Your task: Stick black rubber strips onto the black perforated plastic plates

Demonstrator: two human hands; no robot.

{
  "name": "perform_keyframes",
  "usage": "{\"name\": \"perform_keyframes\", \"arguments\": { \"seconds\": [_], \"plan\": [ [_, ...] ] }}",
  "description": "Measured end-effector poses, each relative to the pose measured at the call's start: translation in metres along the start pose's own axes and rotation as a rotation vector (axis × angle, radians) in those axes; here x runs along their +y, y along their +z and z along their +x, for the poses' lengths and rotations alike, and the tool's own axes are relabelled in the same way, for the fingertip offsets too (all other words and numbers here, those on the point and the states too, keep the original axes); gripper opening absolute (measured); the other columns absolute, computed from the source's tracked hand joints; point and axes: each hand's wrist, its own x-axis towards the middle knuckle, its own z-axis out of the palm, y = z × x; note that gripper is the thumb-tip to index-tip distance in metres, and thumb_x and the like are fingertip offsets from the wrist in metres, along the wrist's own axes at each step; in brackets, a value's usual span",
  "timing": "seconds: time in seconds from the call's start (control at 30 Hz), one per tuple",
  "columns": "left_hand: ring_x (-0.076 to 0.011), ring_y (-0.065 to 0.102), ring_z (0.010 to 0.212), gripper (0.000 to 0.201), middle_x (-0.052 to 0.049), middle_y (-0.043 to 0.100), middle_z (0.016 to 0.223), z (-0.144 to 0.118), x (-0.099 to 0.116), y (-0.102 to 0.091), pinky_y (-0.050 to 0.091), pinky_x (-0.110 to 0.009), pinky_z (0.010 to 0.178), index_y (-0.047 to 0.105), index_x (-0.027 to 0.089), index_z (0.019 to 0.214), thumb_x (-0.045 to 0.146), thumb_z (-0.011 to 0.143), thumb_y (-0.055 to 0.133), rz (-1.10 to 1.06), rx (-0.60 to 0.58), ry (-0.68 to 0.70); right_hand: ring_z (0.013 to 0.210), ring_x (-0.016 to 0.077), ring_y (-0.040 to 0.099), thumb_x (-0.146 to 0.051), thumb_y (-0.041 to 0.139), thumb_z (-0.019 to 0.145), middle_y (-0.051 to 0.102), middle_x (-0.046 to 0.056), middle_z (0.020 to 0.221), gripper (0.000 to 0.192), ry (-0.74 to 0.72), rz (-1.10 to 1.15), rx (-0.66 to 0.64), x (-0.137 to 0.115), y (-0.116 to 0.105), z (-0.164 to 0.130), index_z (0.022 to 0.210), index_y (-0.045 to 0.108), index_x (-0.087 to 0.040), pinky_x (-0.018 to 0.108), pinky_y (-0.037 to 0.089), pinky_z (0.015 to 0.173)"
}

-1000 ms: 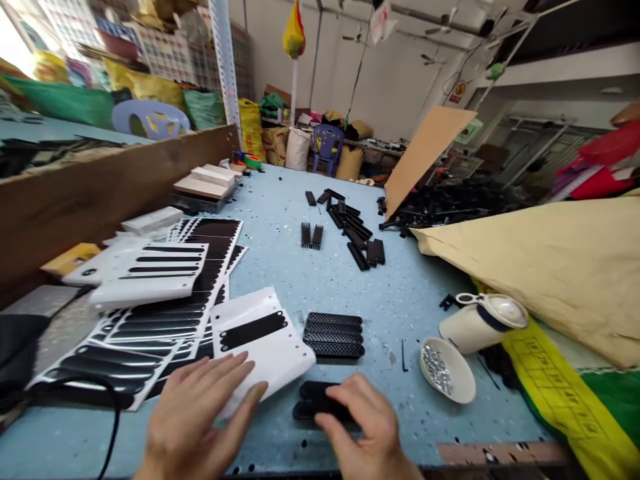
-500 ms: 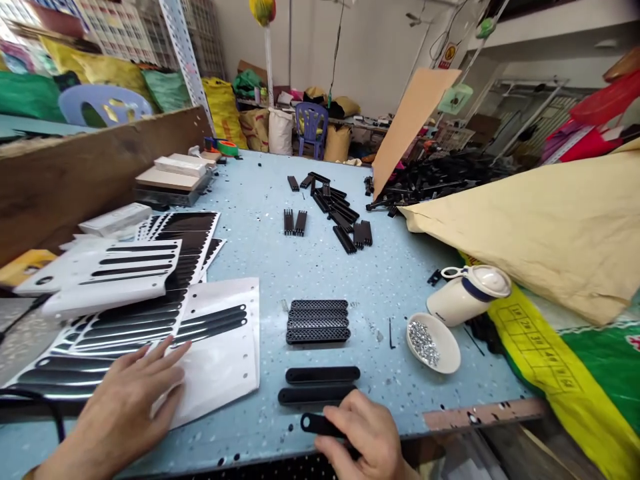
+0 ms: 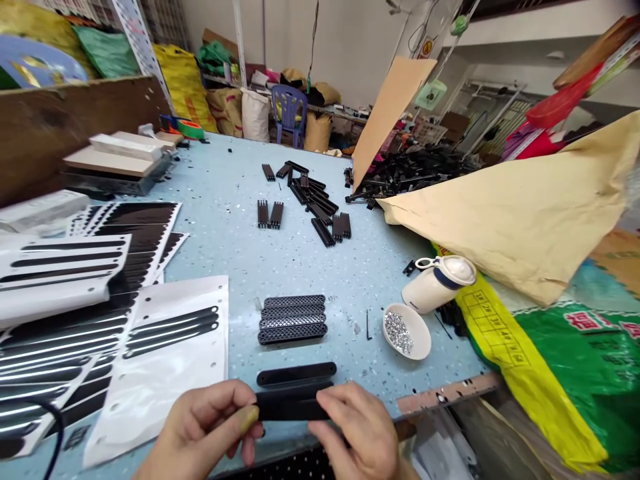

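My left hand (image 3: 203, 427) pinches the left end of a thin, flat black strip (image 3: 287, 408) between thumb and fingers. At its right end my right hand (image 3: 363, 427) grips the same strip, so it stretches level between both hands near the table's front edge. Just beyond it lie two black bars with rounded ends; the farther bar (image 3: 297, 375) shows fully, the nearer one is partly hidden behind the strip. Farther back sit several perforated black bars (image 3: 293, 320) side by side. A white backing sheet (image 3: 165, 393) with a few black strips lies to the left.
On the right are a bowl (image 3: 423, 333) of small silvery parts, a hex key (image 3: 368, 327) and a white lidded cup (image 3: 433, 290). Black pieces (image 3: 317, 200) lie scattered farther back. More strip sheets (image 3: 65, 260) cover the left, near a wooden board (image 3: 85, 127).
My left hand has left the sheets and moved right to take the strip's left end. The right hand still holds the strip. The view has shifted right.
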Motion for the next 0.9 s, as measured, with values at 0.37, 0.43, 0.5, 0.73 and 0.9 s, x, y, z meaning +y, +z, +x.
{"name": "perform_keyframes", "arguments": {
  "seconds": [0.37, 0.43, 0.5, 0.73, 0.9],
  "plan": [
    [-0.0152, 0.063, 0.048, 0.027, -0.004, 0.071, 0.061, 0.038, -0.005, -0.02, 0.046, -0.025, 0.045, 0.069, 0.019, 0.078, 0.045, 0.078, 0.063, 0.0, 0.02, 0.1, 0.065, 0.0202, 0.06, -0.01, 0.053, 0.087, 0.065, 0.009, 0.073, 0.021, 0.011, 0.052, -0.026, 0.023, 0.005, 0.027, 0.101, 0.068, -0.012, 0.034, 0.052, 0.055],
    [-0.0166, 0.064, 0.048, 0.034, -0.004, 0.071, 0.06, 0.045, -0.009, -0.027, 0.045, -0.024, 0.042, 0.069, 0.018, 0.094, 0.047, 0.078, 0.062, 0.084, 0.164, 0.141, 0.066, 0.02, 0.061, -0.01, 0.054, 0.087, 0.065, 0.009, 0.073, 0.018, 0.054, 0.052, -0.038, 0.033, 0.0, 0.034, 0.098, 0.069, -0.012, 0.034, 0.053, 0.056],
    [-0.0176, 0.066, 0.053, 0.037, -0.003, 0.072, 0.062, 0.053, -0.011, -0.033, 0.049, -0.025, 0.046, 0.068, 0.017, 0.1, 0.046, 0.076, 0.063, 0.216, 0.321, 0.21, 0.068, 0.0193, 0.063, -0.012, 0.057, 0.086, 0.066, 0.008, 0.075, 0.015, 0.117, 0.09, -0.064, 0.047, -0.006, 0.041, 0.095, 0.07, -0.014, 0.032, 0.054, 0.059],
    [-0.016, 0.064, 0.053, 0.028, -0.001, 0.072, 0.066, 0.075, -0.017, -0.022, 0.052, -0.028, 0.053, 0.068, 0.017, 0.096, 0.034, 0.078, 0.054, 0.681, 0.356, 0.354, 0.078, 0.0191, 0.068, -0.019, 0.064, 0.084, 0.072, 0.008, 0.083, 0.012, 0.237, 0.149, -0.128, 0.088, 0.008, 0.048, 0.091, 0.073, -0.017, 0.031, 0.058, 0.07],
    [-0.0146, 0.063, 0.055, 0.022, 0.001, 0.07, 0.066, 0.073, -0.018, -0.019, 0.052, -0.027, 0.055, 0.067, 0.019, 0.088, 0.03, 0.081, 0.049, 0.716, 0.275, 0.351, 0.073, 0.0187, 0.067, -0.019, 0.062, 0.085, 0.07, 0.007, 0.079, 0.011, 0.208, 0.141, -0.182, 0.089, 0.01, 0.042, 0.091, 0.072, -0.017, 0.031, 0.057, 0.066]
  ]
}}
